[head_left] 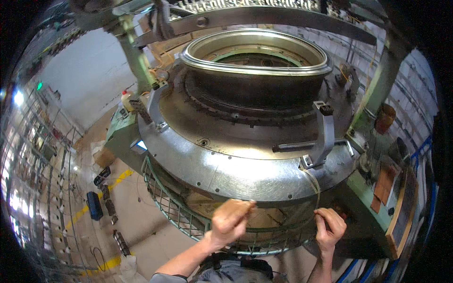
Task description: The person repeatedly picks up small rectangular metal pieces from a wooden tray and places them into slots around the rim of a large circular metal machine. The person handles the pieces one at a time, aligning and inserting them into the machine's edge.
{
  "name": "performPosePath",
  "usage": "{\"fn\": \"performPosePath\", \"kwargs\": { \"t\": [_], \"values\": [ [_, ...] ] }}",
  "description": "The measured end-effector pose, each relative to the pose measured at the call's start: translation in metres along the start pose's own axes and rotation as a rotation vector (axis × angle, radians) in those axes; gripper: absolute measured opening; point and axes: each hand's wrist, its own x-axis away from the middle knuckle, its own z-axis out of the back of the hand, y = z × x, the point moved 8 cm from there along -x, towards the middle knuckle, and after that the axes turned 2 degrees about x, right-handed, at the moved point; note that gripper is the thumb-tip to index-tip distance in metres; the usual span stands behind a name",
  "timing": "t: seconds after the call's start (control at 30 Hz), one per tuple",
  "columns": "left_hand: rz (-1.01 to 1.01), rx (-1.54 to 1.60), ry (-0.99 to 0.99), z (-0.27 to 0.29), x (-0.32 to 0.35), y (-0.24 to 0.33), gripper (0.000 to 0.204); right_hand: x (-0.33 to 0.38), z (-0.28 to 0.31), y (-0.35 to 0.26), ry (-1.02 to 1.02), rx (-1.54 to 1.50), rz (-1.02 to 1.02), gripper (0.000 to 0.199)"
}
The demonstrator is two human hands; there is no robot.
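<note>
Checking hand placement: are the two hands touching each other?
Apart. The head view shows the left hand and right hand separated, with the machine's mesh guard between them.

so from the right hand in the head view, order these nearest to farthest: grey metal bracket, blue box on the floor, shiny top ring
From the right hand:
1. Grey metal bracket, just above it on the machine's silver deck.
2. Shiny top ring, higher, at the machine's centre.
3. Blue box, far left on the floor.

A textile factory floor; a circular knitting machine (255, 118) fills it.
</note>
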Motion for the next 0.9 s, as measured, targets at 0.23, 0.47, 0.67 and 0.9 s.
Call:
{"fn": "performPosePath", "kwargs": {
  "t": [0.23,0.47,0.67,0.9],
  "values": [
    [0.088,-0.371,0.042,0.072,-0.036,-0.096,0.022,0.025,-0.049,-0.015,-0.071,0.052,0.086,0.028],
    [0.021,-0.257,-0.05,0.077,-0.028,-0.116,0.038,0.066,0.038,-0.025,0.356,0.288,-0.344,0.011],
    [-0.097,-0.27,0.031,0.072,-0.041,-0.091,0.025,0.08,0.153,-0.003,0.509,0.329,-0.552,0.016],
    [-0.113,-0.415,0.08,0.055,-0.052,-0.065,0.023,0.11,0.332,0.045,0.737,0.733,-0.61,0.022]
  ]
}}
